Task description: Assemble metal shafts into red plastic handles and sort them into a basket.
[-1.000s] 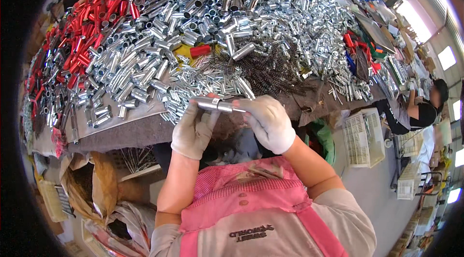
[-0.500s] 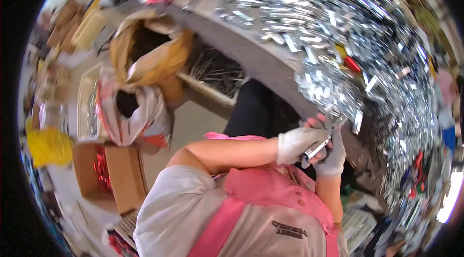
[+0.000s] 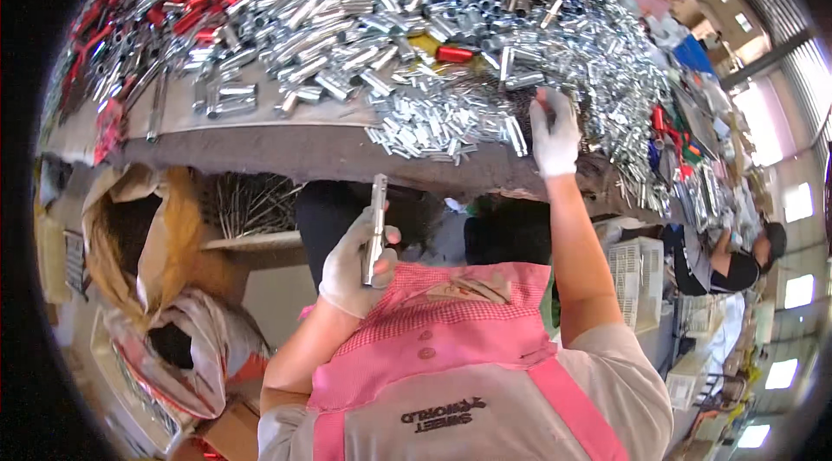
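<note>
The left hand [image 3: 351, 269], in a pale glove with bare fingertips, grips a slim silver tube [image 3: 376, 231] that points away from the pink apron [image 3: 451, 322]. The right hand [image 3: 555, 133], gloved too, reaches over the table [image 3: 286, 149] to dark springs [image 3: 523, 102]; whether it holds anything is hard to tell. Just left of it lie small silver pins [image 3: 425, 127], with a heap of wider tubes [image 3: 329, 19] beyond and red pieces [image 3: 199, 19] at the far left. Below the table's left part stand two open sacks [image 3: 186, 244]; at right are a pale crate [image 3: 637, 279] and a co-worker [image 3: 732, 262] in dark clothes.
</note>
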`<state>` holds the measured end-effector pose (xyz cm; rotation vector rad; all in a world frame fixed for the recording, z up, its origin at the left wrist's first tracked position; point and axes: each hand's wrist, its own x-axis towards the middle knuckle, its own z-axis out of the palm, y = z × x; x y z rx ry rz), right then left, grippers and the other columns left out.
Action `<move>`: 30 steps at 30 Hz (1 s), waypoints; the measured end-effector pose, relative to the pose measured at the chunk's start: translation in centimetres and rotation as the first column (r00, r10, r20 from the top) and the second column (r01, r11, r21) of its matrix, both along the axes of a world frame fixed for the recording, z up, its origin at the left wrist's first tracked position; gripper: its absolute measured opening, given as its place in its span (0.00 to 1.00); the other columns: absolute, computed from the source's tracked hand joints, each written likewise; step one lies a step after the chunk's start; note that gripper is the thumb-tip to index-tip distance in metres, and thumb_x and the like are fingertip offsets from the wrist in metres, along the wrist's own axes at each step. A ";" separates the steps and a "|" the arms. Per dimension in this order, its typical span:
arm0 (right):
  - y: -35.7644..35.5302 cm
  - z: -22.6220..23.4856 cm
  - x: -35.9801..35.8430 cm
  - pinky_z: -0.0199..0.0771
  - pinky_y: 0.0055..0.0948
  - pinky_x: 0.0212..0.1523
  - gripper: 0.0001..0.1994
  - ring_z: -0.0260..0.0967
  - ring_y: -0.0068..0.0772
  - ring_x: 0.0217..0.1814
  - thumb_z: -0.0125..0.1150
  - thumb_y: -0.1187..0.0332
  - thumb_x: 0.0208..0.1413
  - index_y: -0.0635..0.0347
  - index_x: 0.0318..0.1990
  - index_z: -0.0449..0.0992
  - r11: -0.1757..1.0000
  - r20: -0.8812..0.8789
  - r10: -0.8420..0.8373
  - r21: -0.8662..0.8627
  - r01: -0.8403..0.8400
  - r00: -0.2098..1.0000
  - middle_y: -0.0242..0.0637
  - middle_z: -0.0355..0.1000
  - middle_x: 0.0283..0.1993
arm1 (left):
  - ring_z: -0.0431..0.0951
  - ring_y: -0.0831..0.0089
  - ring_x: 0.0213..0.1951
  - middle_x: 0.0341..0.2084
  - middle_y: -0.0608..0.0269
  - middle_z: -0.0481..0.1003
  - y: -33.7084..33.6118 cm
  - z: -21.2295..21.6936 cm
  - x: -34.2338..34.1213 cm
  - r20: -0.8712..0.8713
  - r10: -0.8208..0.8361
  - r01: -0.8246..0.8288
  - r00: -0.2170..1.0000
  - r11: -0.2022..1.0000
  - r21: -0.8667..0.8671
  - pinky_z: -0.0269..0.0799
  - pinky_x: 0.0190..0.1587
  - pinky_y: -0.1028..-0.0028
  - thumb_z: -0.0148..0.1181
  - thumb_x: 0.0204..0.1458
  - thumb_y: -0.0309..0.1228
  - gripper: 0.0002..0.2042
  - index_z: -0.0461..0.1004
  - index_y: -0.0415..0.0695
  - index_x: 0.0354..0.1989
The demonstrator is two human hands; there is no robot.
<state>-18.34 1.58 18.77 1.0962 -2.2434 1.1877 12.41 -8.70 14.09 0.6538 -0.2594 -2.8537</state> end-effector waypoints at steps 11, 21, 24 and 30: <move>-0.1 0.1 -8.2 0.68 0.38 0.48 0.08 0.68 0.51 0.43 0.56 0.67 0.53 0.58 0.39 0.71 0.987 -0.097 0.082 0.143 -0.067 0.992 0.48 0.69 0.42 | 0.62 0.79 0.17 0.34 0.61 0.71 1.2 0.8 -4.2 -0.076 -0.127 0.115 0.989 0.984 -0.135 0.54 0.15 0.81 0.38 0.63 0.38 0.17 0.61 0.48 0.57; 0.4 5.8 -3.5 0.55 0.14 0.22 0.10 0.53 0.12 0.22 0.50 0.75 0.57 0.64 0.45 0.71 0.832 0.628 0.467 -0.073 -0.549 0.623 0.30 0.70 0.36 | 0.63 0.81 0.17 0.31 0.59 0.71 -1.1 2.8 -8.8 0.056 -0.207 0.209 0.977 0.857 -0.471 0.53 0.12 0.85 0.43 0.60 0.35 0.16 0.62 0.41 0.53; 0.0 3.9 -2.2 0.63 0.15 0.28 0.07 0.61 0.13 0.27 0.52 0.72 0.58 0.61 0.43 0.73 0.858 0.637 0.493 -0.243 -0.453 0.593 0.31 0.72 0.36 | 0.59 0.83 0.13 0.25 0.60 0.71 -1.3 3.3 -9.6 0.149 -0.237 0.280 0.960 0.828 -0.486 0.48 0.10 0.84 0.44 0.60 0.35 0.12 0.65 0.41 0.45; -0.1 0.4 2.1 0.55 0.14 0.19 0.08 0.54 0.12 0.21 0.43 0.70 0.63 0.63 0.39 0.69 0.862 0.754 0.507 -0.455 -0.224 0.418 0.30 0.66 0.32 | 0.58 0.85 0.13 0.25 0.62 0.73 -2.6 3.2 -9.9 0.228 -0.360 0.420 0.905 0.666 -0.617 0.53 0.11 0.84 0.45 0.60 0.37 0.18 0.66 0.39 0.53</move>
